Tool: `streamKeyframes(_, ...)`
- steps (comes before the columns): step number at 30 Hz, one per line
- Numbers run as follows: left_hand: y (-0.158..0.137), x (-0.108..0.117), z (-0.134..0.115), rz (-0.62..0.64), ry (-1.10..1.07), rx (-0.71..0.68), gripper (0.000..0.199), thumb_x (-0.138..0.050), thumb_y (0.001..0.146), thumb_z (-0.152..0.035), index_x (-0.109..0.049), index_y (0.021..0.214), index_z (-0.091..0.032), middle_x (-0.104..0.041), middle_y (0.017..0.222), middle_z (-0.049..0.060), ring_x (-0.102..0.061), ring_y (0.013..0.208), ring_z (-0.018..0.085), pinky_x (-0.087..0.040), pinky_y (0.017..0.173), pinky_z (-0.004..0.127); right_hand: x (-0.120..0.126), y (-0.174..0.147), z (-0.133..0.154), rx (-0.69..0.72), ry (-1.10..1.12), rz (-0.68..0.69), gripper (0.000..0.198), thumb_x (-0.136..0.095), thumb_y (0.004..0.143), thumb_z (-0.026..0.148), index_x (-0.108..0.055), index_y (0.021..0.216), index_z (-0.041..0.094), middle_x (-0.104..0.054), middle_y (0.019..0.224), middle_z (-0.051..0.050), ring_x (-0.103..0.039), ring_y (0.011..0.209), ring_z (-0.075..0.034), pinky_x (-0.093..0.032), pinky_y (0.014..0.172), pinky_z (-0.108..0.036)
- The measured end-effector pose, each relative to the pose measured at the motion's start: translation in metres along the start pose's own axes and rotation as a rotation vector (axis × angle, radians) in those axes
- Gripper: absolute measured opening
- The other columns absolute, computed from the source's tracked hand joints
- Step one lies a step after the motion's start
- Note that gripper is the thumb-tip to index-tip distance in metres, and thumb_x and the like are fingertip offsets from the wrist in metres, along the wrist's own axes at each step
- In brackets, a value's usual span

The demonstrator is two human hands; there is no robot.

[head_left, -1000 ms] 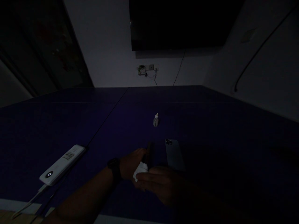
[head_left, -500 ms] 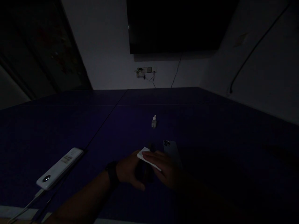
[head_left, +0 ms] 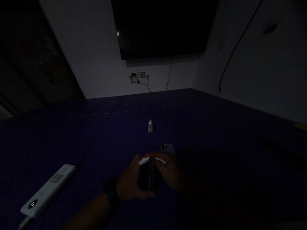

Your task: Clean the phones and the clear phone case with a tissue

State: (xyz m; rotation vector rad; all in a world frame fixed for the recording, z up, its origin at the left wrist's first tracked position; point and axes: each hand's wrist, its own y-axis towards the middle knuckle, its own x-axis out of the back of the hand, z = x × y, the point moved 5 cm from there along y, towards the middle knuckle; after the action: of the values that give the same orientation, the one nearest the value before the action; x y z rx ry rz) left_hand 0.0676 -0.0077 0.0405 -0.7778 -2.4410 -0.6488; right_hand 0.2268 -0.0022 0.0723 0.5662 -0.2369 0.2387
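Note:
My left hand [head_left: 129, 182], with a dark watch on the wrist, is closed round a dark, flat-sided object [head_left: 145, 179] with a paler edge. The dim light hides its exact kind. A folded white tissue [head_left: 144, 160] lies across the top of that object, pinched under the fingers of my right hand [head_left: 171, 172]. Just beyond the right hand lies a phone [head_left: 168, 148], camera side up and partly covered by the hand. Farther off, a small dropper bottle [head_left: 150, 127] with a white cap stands upright on the dark blue tabletop [head_left: 115, 137].
At the left lies a white power bank [head_left: 49, 190] with a lit round display and a cable at its near end. Past the table's far edge, sockets with wires [head_left: 137, 76] sit on the wall below a large dark screen [head_left: 163, 28].
My view has turned slightly right. The dark object now shows its pale edge towards me, and my right hand has wrapped the tissue over its top.

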Motion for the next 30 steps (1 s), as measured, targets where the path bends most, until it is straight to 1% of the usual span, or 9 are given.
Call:
streamKeyframes(5, 0.004, -0.002, -0.003, 0.064, -0.046, -0.022, 0.098, -0.086, 0.064, -0.057, -0.042, 0.144, -0.022, -0.055, 0.139, 0.014, -0.054, 0.122, 0.036, -0.037, 0.111, 0.053, -0.008, 0.000, -0.002, -0.056, 0.126, 0.083, 0.031, -0.051, 0.093, 0.020, -0.074, 0.113, 0.023, -0.076, 0.111, -0.006, -0.073, 0.101, -0.020, -0.059, 0.091, -0.034)
streamKeyframes(9, 0.005, -0.004, 0.002, 0.092, -0.085, 0.018, 0.091, -0.085, 0.067, -0.054, -0.044, 0.142, -0.022, -0.059, 0.137, 0.013, -0.058, 0.121, 0.035, -0.043, 0.108, 0.050, 0.006, 0.006, 0.002, -0.022, 0.041, 0.024, 0.033, -0.051, 0.094, 0.017, -0.070, 0.120, 0.025, -0.074, 0.117, -0.006, -0.071, 0.106, -0.020, -0.057, 0.093, -0.035)
streamKeyframes(11, 0.005, -0.006, 0.004, 0.108, -0.088, 0.031, 0.087, -0.084, 0.068, -0.054, -0.046, 0.140, -0.022, -0.061, 0.135, 0.012, -0.060, 0.119, 0.033, -0.046, 0.104, 0.047, 0.012, 0.008, 0.009, 0.070, -0.059, 0.013, 0.039, -0.048, 0.095, 0.013, -0.067, 0.125, 0.027, -0.072, 0.121, -0.006, -0.070, 0.109, -0.019, -0.056, 0.095, -0.036)
streamKeyframes(15, 0.004, -0.006, 0.004, 0.048, -0.042, 0.022, 0.084, -0.083, 0.066, -0.061, -0.052, 0.133, -0.020, -0.066, 0.126, 0.011, -0.063, 0.112, 0.033, -0.048, 0.101, 0.047, 0.011, 0.001, 0.032, 0.408, -0.240, 0.096, 0.049, -0.043, 0.095, 0.006, -0.055, 0.138, 0.027, -0.068, 0.130, -0.008, -0.064, 0.119, -0.019, -0.051, 0.101, -0.039)
streamKeyframes(18, 0.002, -0.007, 0.004, 0.040, -0.033, -0.005, 0.077, -0.078, 0.068, -0.066, -0.059, 0.126, -0.020, -0.068, 0.121, 0.010, -0.063, 0.110, 0.032, -0.049, 0.100, 0.046, 0.007, -0.009, 0.048, 0.623, -0.341, 0.217, 0.052, -0.042, 0.097, 0.006, -0.043, 0.147, 0.021, -0.065, 0.134, -0.012, -0.063, 0.120, -0.019, -0.054, 0.093, -0.035)
streamKeyframes(20, 0.002, -0.008, 0.004, 0.057, -0.039, -0.009, 0.075, -0.076, 0.070, -0.068, -0.060, 0.125, -0.019, -0.067, 0.121, 0.009, -0.063, 0.111, 0.032, -0.050, 0.099, 0.045, 0.005, -0.012, 0.052, 0.694, -0.392, 0.261, 0.049, -0.041, 0.099, 0.008, -0.041, 0.148, 0.017, -0.065, 0.133, -0.014, -0.063, 0.118, -0.019, -0.055, 0.090, -0.034)
streamKeyframes(23, 0.003, -0.006, 0.005, 0.060, -0.010, 0.001, 0.084, -0.078, 0.066, -0.069, -0.056, 0.130, -0.019, -0.066, 0.126, 0.011, -0.061, 0.116, 0.033, -0.047, 0.103, 0.047, 0.005, -0.009, 0.047, 0.684, -0.434, 0.233, 0.046, -0.039, 0.100, 0.009, -0.043, 0.146, 0.015, -0.065, 0.132, -0.015, -0.063, 0.119, -0.019, -0.054, 0.092, -0.034)
streamKeyframes(28, 0.006, -0.005, 0.005, 0.092, -0.028, -0.010, 0.087, -0.080, 0.066, -0.067, -0.051, 0.134, -0.021, -0.066, 0.125, 0.012, -0.064, 0.110, 0.032, -0.049, 0.100, 0.047, 0.011, 0.004, 0.027, 0.439, -0.425, 0.065, 0.052, -0.037, 0.095, 0.002, -0.050, 0.140, 0.026, -0.069, 0.128, -0.008, -0.066, 0.116, -0.017, -0.051, 0.100, -0.038)
streamKeyframes(30, 0.006, -0.006, 0.007, 0.085, -0.038, -0.023, 0.089, -0.081, 0.065, -0.067, -0.050, 0.135, -0.021, -0.065, 0.127, 0.012, -0.063, 0.113, 0.033, -0.049, 0.101, 0.048, 0.011, 0.002, 0.031, 0.479, -0.407, 0.091, 0.055, -0.036, 0.095, 0.001, -0.047, 0.142, 0.026, -0.068, 0.129, -0.008, -0.066, 0.116, -0.017, -0.051, 0.098, -0.037)
